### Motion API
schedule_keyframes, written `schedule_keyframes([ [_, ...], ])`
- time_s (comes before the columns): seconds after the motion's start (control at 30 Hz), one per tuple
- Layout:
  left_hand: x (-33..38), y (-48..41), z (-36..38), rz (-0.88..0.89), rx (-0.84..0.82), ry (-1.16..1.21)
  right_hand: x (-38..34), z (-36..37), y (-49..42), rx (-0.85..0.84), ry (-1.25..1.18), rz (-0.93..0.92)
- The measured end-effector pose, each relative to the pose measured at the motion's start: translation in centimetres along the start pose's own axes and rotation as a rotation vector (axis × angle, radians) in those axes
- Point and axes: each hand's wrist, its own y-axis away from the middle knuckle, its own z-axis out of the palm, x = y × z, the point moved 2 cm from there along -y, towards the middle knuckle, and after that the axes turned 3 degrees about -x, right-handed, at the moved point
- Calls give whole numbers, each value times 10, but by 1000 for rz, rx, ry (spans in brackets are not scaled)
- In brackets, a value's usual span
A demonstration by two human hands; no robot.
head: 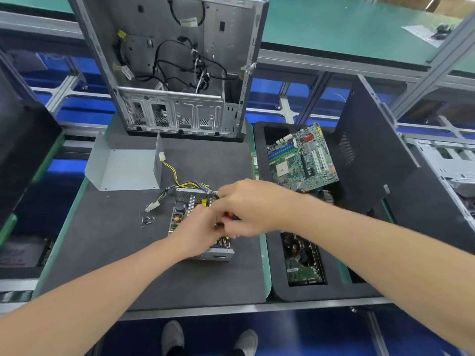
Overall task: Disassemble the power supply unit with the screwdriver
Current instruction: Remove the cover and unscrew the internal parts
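The power supply unit (187, 201) lies open on the dark mat, its circuit board and coils showing, with yellow and black cables running back from it. Its removed metal cover (123, 168) stands behind on the left. My right hand (254, 206) grips a screwdriver with an orange and black handle (231, 215) over the unit. My left hand (198, 232) rests on the unit just below it, fingers curled near the tool's shaft; what they hold is hidden. Several loose screws (147, 220) lie to the left.
An emptied computer case (180, 65) stands upright at the back of the mat. A black foam tray (282, 291) on the right holds a motherboard (302, 158) and a drive. A black side panel (372, 160) leans at the far right.
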Motion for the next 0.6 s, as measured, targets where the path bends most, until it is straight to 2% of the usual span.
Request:
schedule_keyframes([
  [0.13, -9, -2, 4, -79, 48, -19, -16, 12, -6, 258, -130, 509],
  [0.2, -8, -4, 6, -80, 61, -39, -19, 16, -15, 287, -153, 712],
  [0.27, -6, -5, 7, -7, 34, -64, -21, 19, -22, 266, -181, 814],
  [0.37, -17, -6, 8, -46, 11, 18, -17, 21, -28, 219, -118, 707],
  [0.53, -16, -5, 9, -34, -84, 159, -1, 6, -21, -22, 81, 73],
  [0.6, -14, -6, 11, -30, -78, 157, 6, 2, -15, -44, 104, -47],
])
